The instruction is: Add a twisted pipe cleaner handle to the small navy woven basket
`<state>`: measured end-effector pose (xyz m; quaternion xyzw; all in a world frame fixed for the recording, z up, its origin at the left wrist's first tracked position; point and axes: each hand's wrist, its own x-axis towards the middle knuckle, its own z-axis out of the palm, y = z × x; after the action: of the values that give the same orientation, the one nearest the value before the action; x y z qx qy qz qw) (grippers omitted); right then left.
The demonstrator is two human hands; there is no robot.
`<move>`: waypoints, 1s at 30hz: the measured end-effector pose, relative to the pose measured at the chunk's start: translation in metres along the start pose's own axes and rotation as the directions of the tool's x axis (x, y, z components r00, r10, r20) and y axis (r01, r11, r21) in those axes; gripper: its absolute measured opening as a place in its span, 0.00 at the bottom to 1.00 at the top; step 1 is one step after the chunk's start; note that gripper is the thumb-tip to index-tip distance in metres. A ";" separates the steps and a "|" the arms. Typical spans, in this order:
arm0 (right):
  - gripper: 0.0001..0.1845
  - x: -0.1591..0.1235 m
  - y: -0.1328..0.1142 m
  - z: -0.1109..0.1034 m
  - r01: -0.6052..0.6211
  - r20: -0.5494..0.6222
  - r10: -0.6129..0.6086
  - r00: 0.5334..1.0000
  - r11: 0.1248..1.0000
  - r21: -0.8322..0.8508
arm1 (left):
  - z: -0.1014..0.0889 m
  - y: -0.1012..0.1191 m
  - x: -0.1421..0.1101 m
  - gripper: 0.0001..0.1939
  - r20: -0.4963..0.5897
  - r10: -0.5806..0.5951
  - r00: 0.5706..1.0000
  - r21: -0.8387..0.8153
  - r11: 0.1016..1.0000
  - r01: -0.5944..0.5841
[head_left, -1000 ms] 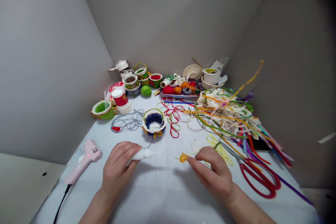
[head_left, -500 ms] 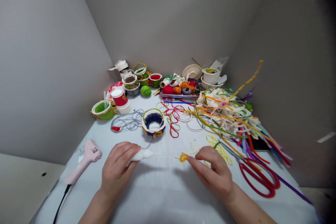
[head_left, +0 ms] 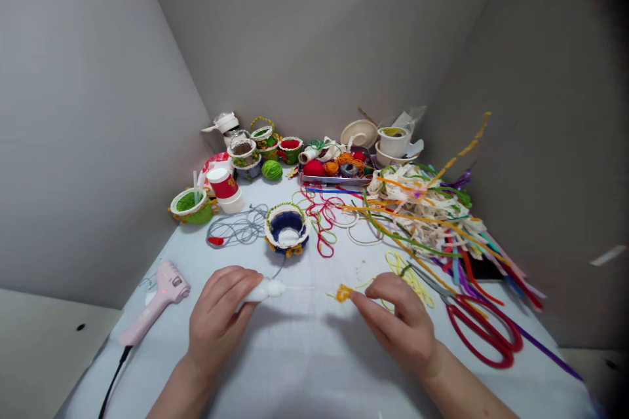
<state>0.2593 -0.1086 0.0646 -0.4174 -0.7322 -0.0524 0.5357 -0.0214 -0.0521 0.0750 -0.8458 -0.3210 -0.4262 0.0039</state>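
Note:
My left hand [head_left: 223,304] is wrapped round a white glue bottle [head_left: 268,289] that lies sideways, its thin clear nozzle pointing right. Across a short gap, my right hand [head_left: 396,317] pinches a small orange-yellow yarn flower [head_left: 343,293] between thumb and finger. A short pale thread shows at the flower's left side. The nozzle tip is apart from the flower. Beyond both hands stands a dark blue yarn basket [head_left: 287,230] with a white braided rim and orange trim low on its outside.
A pink glue gun [head_left: 157,301] lies at left, its cord running off the front. Red-handled scissors [head_left: 484,330] and yellow yarn [head_left: 410,281] are at right, beside a heap of cords [head_left: 422,209]. Small yarn baskets [head_left: 246,154] and a tray of yarn balls [head_left: 339,178] stand at the back.
Almost nothing differs. The view has shifted very slightly, and both hands keep the same hold and the same gap between nozzle and flower.

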 end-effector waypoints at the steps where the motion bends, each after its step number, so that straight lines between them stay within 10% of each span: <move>1: 0.10 0.000 0.000 0.000 0.007 0.000 -0.007 1.000 1.000 -0.004 | 0.000 0.000 0.000 0.18 0.000 0.000 1.000 -0.003 1.000 0.000; 30: 0.12 -0.003 0.002 -0.001 0.043 0.022 -0.043 0.999 0.999 0.002 | 0.001 0.002 0.000 0.19 -0.006 -0.003 1.000 0.012 1.000 0.003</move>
<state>0.2616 -0.1099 0.0617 -0.4016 -0.7468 -0.0589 0.5267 -0.0200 -0.0536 0.0746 -0.8439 -0.3247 -0.4269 0.0094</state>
